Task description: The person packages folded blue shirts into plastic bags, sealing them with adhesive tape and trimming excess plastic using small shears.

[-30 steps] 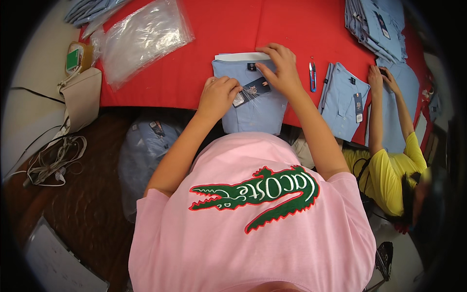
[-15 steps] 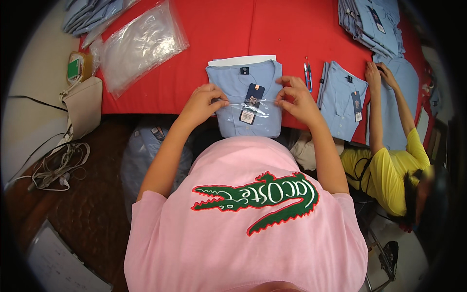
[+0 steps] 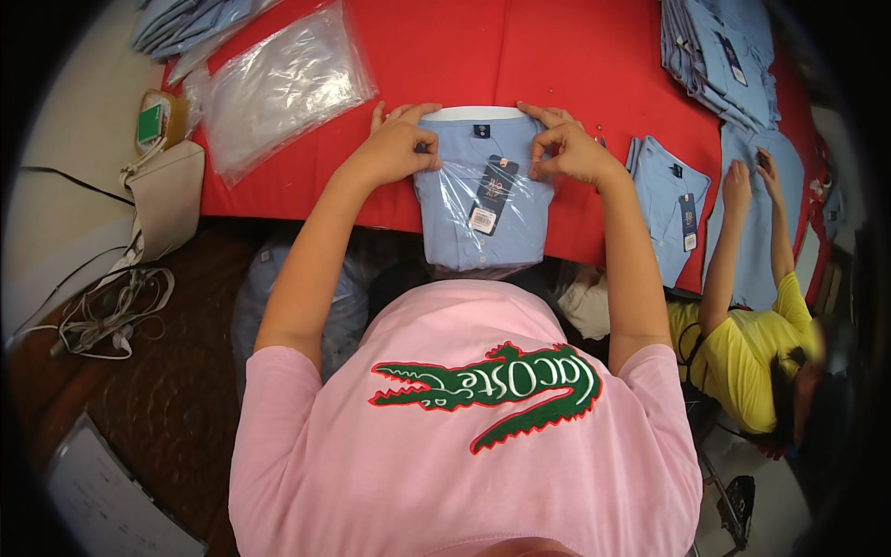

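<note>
A folded light-blue shirt [image 3: 455, 139] lies in front of me, hanging slightly over the table's near edge. A clear plastic bag [image 3: 529, 204] covers most of it, over the dark hang tag [image 3: 492, 193]. Above the neckline shows the edge of a white card [image 3: 473, 113]. My left hand [image 3: 397, 144] pinches the bag's mouth at the left side, its other fingers at the card's corner. On the right side my right hand [image 3: 568, 148] does the same, thumb and forefinger closed on the bag, other fingers reaching over the top corner.
A red cloth [image 3: 436, 46] covers the table. Flat clear bags [image 3: 288, 93] lie at the left. Another folded shirt [image 3: 664, 204] and a shirt stack [image 3: 715, 65] are at the right, near a co-worker in yellow [image 3: 742, 357]. Tangled cables [image 3: 116, 306] lie at left.
Both hands have moved up and away from me, drawing the bag's mouth farther up the shirt towards its collar. The co-worker's hands have moved apart and closer to me.
</note>
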{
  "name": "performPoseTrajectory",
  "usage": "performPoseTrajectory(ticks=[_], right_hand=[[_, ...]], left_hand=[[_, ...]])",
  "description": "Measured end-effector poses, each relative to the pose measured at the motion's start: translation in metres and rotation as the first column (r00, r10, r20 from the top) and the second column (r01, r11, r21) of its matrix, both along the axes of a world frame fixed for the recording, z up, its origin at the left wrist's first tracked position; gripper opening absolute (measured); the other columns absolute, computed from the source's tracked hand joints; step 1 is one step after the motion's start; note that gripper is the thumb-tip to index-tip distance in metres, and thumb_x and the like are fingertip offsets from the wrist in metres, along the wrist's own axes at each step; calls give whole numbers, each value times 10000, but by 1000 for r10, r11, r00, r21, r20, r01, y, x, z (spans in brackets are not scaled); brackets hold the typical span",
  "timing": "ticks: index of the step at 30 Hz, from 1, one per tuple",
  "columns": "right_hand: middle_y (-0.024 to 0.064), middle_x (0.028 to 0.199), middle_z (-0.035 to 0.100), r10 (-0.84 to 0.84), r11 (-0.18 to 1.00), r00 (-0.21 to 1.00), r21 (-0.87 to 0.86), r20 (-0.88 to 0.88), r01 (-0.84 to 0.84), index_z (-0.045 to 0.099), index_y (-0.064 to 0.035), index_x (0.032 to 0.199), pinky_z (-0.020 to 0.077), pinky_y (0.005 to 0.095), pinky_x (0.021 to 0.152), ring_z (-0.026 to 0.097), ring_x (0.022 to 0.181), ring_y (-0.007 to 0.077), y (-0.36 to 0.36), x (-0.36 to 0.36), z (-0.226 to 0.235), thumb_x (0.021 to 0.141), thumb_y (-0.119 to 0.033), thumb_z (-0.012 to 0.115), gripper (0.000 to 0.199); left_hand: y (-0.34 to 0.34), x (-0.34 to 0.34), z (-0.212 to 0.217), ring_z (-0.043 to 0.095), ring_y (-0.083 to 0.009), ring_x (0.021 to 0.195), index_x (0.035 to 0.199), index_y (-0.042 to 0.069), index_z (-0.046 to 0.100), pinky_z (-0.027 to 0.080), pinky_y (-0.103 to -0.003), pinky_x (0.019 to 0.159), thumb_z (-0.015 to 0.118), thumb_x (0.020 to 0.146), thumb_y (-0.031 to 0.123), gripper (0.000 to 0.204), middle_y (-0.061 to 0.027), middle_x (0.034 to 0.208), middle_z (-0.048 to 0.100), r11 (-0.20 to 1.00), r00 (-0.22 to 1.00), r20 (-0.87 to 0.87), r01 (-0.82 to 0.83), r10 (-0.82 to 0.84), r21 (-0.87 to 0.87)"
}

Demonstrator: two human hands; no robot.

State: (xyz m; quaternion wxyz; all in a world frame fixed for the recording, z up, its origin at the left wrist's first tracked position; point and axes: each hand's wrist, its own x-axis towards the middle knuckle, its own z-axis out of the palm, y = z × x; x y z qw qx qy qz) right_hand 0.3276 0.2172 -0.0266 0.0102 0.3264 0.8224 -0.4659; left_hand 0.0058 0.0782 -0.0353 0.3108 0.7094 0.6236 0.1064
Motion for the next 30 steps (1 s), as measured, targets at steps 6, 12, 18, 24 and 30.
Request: performPoseTrajectory(ticks=[6,12,18,24,30], right_hand=[[112,1506,637,-180,963,972,-230,-150,143,767,-69,859,530,360,985,659,1148,229,17,-1,-17,853,-162,856,129],[93,1281,751,-435,893,867,-243,-245,380,737,-21,962,561,323,905,706,1043,178,14,-12,-53,989,-183,772,168],[28,1042,731,-347,931,884,-231,-313,284,711,-21,1016,516,294,895,641,975,115,21,-7,-38,1047,-199,731,182],[34,1007,674,-244,925,838,143,-489,353,731,-19,1006,531,313,793,624,864,140,30,-10,89,999,-162,781,152],[59,1019,650,63,443,815,748,-575,494,755,-27,1010,525,322,749,625,852,182,14,1,188,931,-131,841,157]], left_hand=[[10,-9,-12,585,-285,1348,894,111,732,86,-677,1280,792,914,281,182,-84,1392,697,997,989,133,-70,65,32],[30,-12,-34,697,-244,879,949,56,688,359,-491,1186,733,992,260,213,-85,879,740,965,933,269,-258,239,37],[37,-13,-6,675,-187,831,999,15,688,544,-334,827,706,1024,185,173,-86,891,727,962,852,447,-252,272,-106],[55,-19,124,652,-125,914,1046,6,684,543,-299,843,693,1039,96,90,-30,1039,729,948,901,431,-183,56,261],[41,6,217,710,-270,888,974,41,718,574,-372,806,795,915,90,108,-78,1036,753,400,993,-1,48,-116,915]])
